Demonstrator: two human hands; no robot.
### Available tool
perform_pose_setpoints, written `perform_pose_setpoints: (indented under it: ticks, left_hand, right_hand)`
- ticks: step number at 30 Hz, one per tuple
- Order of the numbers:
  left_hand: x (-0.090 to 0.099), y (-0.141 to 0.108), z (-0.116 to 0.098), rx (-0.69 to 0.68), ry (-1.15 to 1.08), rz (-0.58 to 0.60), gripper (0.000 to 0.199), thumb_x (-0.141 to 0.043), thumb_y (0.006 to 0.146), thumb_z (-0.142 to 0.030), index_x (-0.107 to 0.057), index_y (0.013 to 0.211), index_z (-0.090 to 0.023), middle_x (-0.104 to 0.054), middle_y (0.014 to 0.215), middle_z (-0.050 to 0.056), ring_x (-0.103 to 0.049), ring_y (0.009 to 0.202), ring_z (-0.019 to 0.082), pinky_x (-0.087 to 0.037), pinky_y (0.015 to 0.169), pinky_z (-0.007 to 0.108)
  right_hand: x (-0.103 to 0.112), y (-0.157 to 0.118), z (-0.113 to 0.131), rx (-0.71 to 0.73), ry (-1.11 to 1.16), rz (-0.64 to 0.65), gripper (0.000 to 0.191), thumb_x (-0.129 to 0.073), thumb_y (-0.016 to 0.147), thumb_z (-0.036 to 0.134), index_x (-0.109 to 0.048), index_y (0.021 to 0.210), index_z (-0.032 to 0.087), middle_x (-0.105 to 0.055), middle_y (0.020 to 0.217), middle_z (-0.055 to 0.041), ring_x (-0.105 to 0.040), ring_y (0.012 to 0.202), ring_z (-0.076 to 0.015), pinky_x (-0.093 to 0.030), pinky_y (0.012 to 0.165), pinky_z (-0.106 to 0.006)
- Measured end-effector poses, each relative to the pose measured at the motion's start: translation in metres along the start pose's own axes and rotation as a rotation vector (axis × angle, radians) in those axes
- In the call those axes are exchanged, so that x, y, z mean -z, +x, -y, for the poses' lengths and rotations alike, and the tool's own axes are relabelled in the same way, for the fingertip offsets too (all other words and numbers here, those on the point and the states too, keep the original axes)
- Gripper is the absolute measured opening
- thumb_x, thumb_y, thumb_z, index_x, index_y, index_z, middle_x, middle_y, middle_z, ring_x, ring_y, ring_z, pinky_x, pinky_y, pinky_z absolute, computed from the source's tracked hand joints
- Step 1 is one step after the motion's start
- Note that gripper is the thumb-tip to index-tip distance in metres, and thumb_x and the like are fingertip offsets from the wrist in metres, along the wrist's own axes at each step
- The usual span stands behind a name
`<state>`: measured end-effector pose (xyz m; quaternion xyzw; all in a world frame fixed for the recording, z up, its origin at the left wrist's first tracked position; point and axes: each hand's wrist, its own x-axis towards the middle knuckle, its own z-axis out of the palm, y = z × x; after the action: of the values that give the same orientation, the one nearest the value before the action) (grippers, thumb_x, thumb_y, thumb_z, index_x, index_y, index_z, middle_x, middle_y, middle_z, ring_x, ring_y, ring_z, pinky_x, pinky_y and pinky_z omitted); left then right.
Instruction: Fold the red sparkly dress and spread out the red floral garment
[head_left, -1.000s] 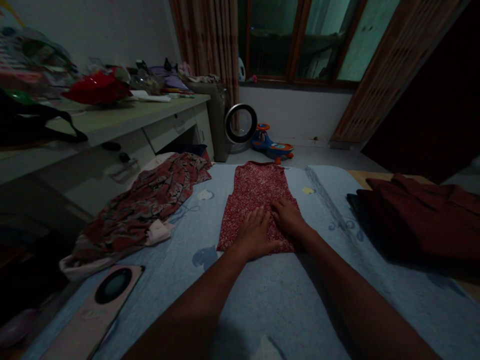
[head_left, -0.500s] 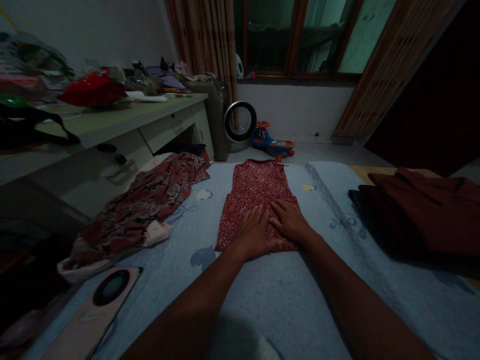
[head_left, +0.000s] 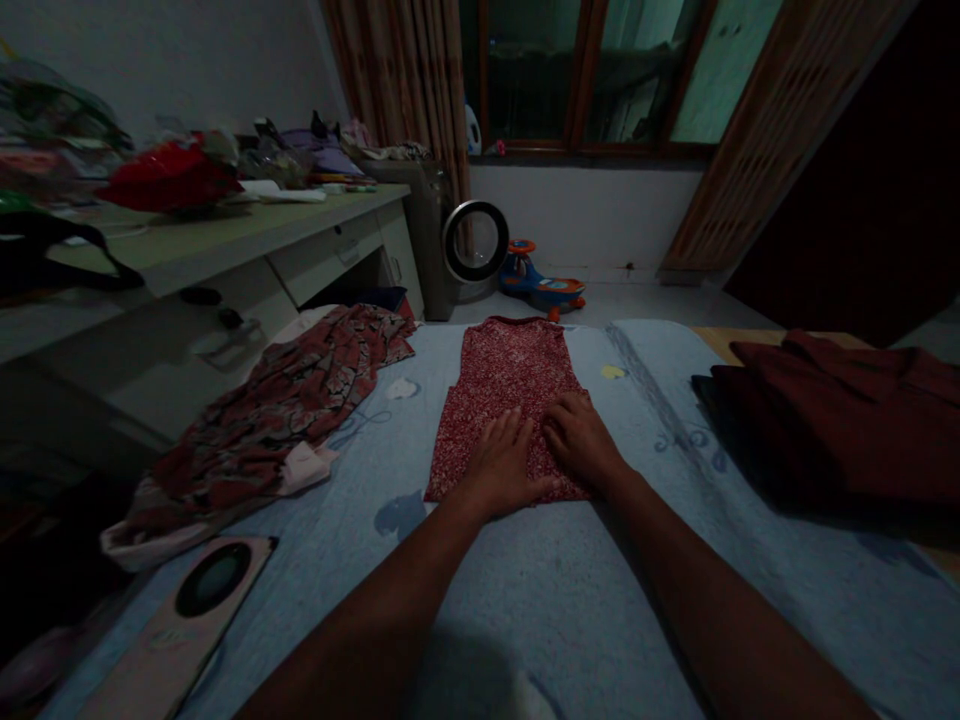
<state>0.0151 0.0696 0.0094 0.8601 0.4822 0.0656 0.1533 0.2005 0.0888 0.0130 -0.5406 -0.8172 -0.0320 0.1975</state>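
Note:
A dark red garment with a fine pale speckle, folded into a narrow shape, lies flat on the light blue bed sheet. On its lower middle my left hand rests palm down, open, with the fingers stretched forward and the thumb out to the right. My right hand touches the lower right part of the same garment. Its fingers are bent, their tips against the cloth, and I see no cloth pinched between them. The hands are close together but apart.
To the left lies a crumpled patterned garment, with a pale phone-like object nearer me. Folded dark red clothes are stacked at right. A cluttered desk runs along the left wall. Beyond the bed stands a blue and orange ride-on toy.
The fingers of my right hand have gone from stretched flat to bent on the cloth. My left hand stays nearly in place. The view has shifted slightly.

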Motion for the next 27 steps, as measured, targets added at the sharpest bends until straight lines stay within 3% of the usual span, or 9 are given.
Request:
perform_pose_setpoints:
  ticks: [5,14,27]
  left_hand:
    - [-0.001,0.000,0.000,-0.009,0.007,-0.020,0.103,-0.046,0.081,-0.077,-0.021,0.156,-0.010,-0.011,0.165,0.018,-0.007,0.153,0.032,-0.011,0.124,0.048]
    - [0.000,0.000,0.000,-0.014,0.003,-0.019,0.103,-0.045,0.082,-0.077,-0.021,0.156,-0.010,-0.012,0.165,0.018,-0.008,0.153,0.032,-0.012,0.124,0.049]
    - [-0.007,0.001,0.004,-0.025,0.012,-0.061,0.099,-0.048,0.082,-0.073,-0.023,0.156,-0.012,-0.014,0.165,0.015,-0.009,0.153,0.031,-0.010,0.124,0.048]
  right_hand:
    - [-0.007,-0.001,0.002,-0.001,0.006,0.094,0.024,-0.056,0.091,0.025,-0.064,0.112,0.019,-0.061,0.112,-0.0115,-0.054,0.104,-0.0263,-0.043,0.092,-0.040]
    - [-0.008,-0.004,0.000,-0.022,0.048,0.142,0.034,-0.053,0.092,0.030,-0.058,0.123,0.017,-0.057,0.126,-0.0138,-0.052,0.115,-0.0274,-0.040,0.100,-0.042]
    - [-0.010,-0.009,-0.014,0.062,0.138,0.212,0.072,-0.062,0.084,0.055,-0.047,0.142,0.014,-0.048,0.144,-0.0188,-0.043,0.133,-0.0332,-0.032,0.110,-0.051]
